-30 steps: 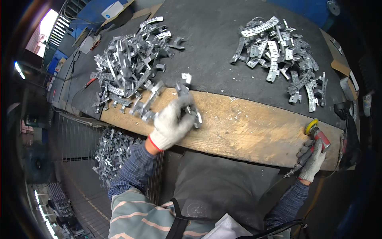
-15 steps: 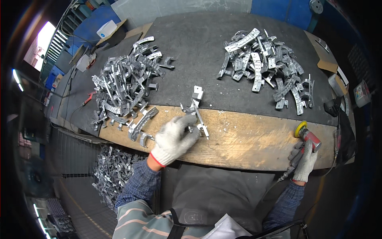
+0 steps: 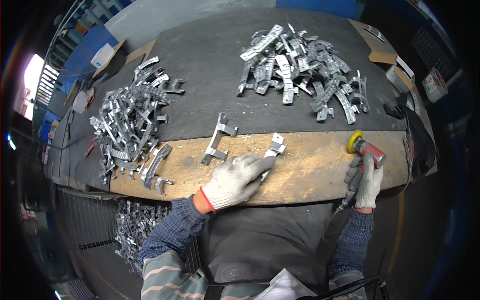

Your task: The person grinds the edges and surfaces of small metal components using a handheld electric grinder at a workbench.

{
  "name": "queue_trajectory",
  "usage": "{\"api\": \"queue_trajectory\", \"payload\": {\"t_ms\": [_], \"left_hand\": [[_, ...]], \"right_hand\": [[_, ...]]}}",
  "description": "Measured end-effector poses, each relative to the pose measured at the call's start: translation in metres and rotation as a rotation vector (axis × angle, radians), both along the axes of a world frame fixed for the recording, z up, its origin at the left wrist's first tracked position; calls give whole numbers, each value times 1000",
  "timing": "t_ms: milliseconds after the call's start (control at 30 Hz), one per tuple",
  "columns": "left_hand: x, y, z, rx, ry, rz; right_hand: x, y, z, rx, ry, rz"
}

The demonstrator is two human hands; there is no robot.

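Note:
My left hand (image 3: pixel 236 180), in a white knit glove with a red cuff, is closed on the near part of a silver metal bracket (image 3: pixel 276 145). The fingers cover much of this bracket, which lies at the board's middle. Just to the left, a second metal bracket (image 3: pixel 217 141) lies loose across the board's far edge. In my gloved right hand (image 3: pixel 369 182) is a red and grey handheld sander (image 3: pixel 371 152) with a round yellow pad. My fingers wrap around its body, and the pad points left above the board's right part, apart from the brackets.
Piles of metal brackets lie on the dark tabletop (image 3: pixel 205 65): a left pile (image 3: pixel 132 115) and a far right pile (image 3: pixel 300 65). A worn wooden board (image 3: pixel 310 170) forms the front edge. More parts (image 3: pixel 137 230) sit below left. A hose trails from the sander.
My left hand has moved right along the board and closed on a bracket. The other bracket now lies apart, left of it. The sander stays in my right hand; the whole view has shifted.

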State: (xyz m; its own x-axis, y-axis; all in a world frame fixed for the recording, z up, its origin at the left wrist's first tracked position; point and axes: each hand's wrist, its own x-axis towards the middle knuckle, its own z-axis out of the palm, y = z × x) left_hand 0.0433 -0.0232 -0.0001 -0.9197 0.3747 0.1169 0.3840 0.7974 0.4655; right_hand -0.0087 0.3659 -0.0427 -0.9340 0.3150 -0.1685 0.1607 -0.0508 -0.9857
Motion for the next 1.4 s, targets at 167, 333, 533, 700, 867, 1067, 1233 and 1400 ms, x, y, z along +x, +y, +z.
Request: {"api": "queue_trajectory", "payload": {"t_ms": [167,333,533,700,867,1067,1233,1400], "left_hand": [[-5,15,15,250,-100,-263],[-25,44,37,152,-285,307],[-50,41,8,-36,-597,206],[-38,54,15,171,-526,-129],[-27,54,-3,19,-407,-130],[-21,58,-13,38,-313,-107],[-20,56,-18,24,-264,-114],[-20,56,-16,32,-299,-115]], "right_hand": [[-1,-5,5,-27,48,0],[-1,0,1,-16,20,5],[2,1,5,-49,24,-1],[30,3,39,131,-45,229],[62,-24,105,581,-104,603],[80,-50,121,773,-166,783],[73,-64,126,794,-157,811],[65,-77,125,873,-159,818]]}}
